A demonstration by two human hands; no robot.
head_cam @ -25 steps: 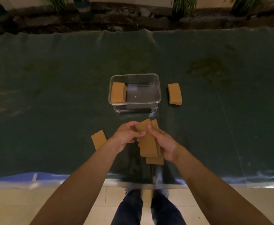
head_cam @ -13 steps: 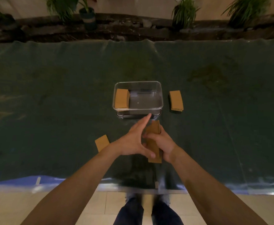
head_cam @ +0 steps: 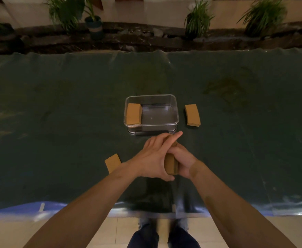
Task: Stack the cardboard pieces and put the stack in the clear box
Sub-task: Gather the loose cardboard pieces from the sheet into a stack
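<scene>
A stack of brown cardboard pieces [head_cam: 171, 163] stands on edge between my two hands, just in front of the clear box [head_cam: 175, 111]. My right hand [head_cam: 182, 161] grips the stack from the right. My left hand [head_cam: 154, 157] presses flat against its left face, fingers stretched toward the box. Most of the stack is hidden by the hands. Inside the box, at its left end, lies another cardboard stack [head_cam: 133, 113]. A third cardboard stack [head_cam: 192, 115] lies on the table right of the box. A single cardboard piece [head_cam: 112, 162] lies left of my left wrist.
The table [head_cam: 57, 122] is covered with dark green plastic sheeting. Its near edge runs just above my legs and the tiled floor. Beyond the far edge are potted plants [head_cam: 93, 20] and a dark planter bed.
The fanned cardboard pieces have been squared into one tight stack turned on edge. My left hand went from pinching the pieces to lying flat against them. The view tilted up a little.
</scene>
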